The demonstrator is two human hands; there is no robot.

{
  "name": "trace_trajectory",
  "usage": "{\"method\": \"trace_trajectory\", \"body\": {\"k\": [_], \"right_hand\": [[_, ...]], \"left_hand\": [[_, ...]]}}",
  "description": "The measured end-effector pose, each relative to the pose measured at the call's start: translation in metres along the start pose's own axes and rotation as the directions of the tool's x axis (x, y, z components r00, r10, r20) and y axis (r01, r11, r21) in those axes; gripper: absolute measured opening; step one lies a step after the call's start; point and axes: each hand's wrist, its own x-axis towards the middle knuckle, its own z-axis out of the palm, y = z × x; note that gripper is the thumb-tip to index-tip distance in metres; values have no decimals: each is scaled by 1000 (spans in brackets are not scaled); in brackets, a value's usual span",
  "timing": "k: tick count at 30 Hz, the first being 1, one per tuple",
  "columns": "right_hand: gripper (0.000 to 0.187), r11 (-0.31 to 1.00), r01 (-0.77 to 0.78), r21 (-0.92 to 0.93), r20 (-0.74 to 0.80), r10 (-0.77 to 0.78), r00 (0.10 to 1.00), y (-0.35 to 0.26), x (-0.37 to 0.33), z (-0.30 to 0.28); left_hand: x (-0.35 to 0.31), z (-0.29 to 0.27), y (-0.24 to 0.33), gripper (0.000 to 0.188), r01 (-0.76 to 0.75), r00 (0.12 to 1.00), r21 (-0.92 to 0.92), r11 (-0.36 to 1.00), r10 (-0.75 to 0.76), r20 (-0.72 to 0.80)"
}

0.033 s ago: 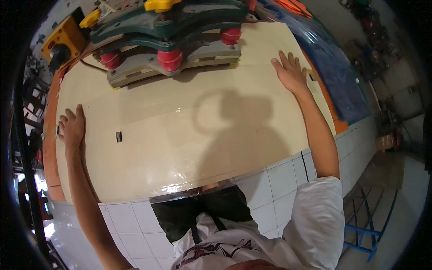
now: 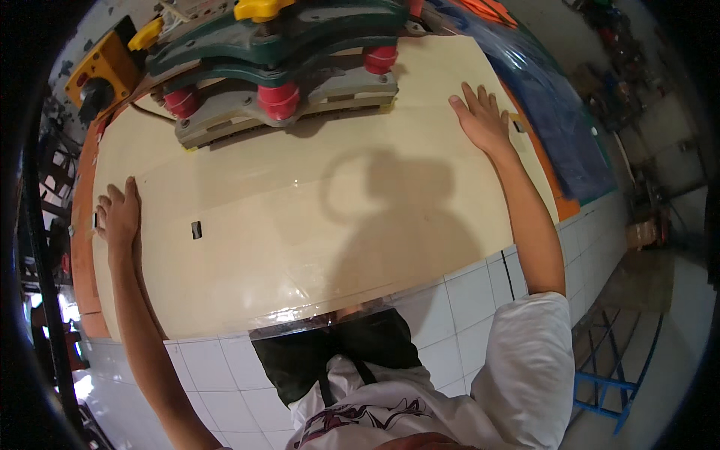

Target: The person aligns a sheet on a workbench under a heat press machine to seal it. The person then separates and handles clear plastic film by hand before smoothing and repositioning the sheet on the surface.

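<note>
Both our left hand (image 2: 121,217) and right hand (image 2: 484,116) are resting with an open grip on opposite ends of the cream sheet (image 2: 255,225), and its long axis is running between them across the table (image 2: 85,262); with the left, we are perhaps touching its edge

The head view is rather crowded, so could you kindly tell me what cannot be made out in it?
- Palms of the left hand and right hand: head view, hidden by the hands' own backs.
- Part of the pale sheet: head view, covered by the machine.
- Machine's top: head view, cut off by the upper edge.
- Clutter at upper right: head view, too dim and blurred.
</note>
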Motion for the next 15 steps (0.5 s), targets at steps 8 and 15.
{"method": "trace_trajectory", "body": {"k": [8, 15], "right_hand": [[72, 999, 46, 4, -8, -46, 999, -7, -1, 4], [73, 1000, 27, 6, -3, -27, 1000, -1, -3, 4]], "left_hand": [[3, -1, -14, 83, 46, 998, 9, 999, -47, 45], [-11, -4, 1, 92, 2, 999, -45, 999, -4, -43]]}}
